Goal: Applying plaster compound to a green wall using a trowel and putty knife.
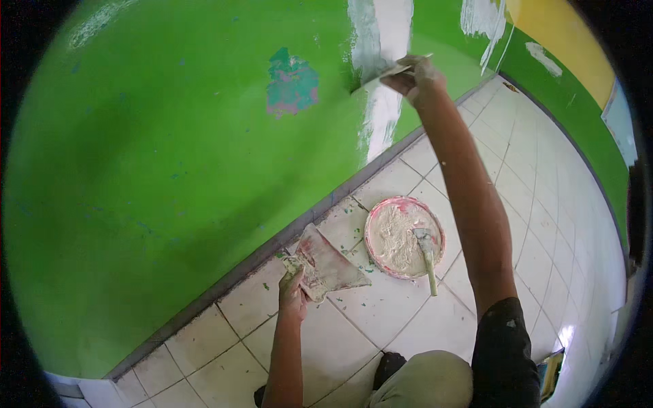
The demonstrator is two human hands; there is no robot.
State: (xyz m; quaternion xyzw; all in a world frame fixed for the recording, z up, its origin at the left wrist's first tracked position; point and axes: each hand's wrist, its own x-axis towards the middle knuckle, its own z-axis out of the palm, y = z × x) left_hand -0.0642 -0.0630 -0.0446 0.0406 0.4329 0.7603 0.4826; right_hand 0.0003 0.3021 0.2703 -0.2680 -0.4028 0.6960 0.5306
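Scraper (374, 80) at the white strip (392, 27) on the green wall (170, 122), in the right hand (420, 80).
Seen nearly edge-on, its long axis slants from lower left to upper right; right fingers pinch it closed. The left hand (292, 292) grips a wide blade (335, 262), fingers curled shut, its broad end flaring rightward.
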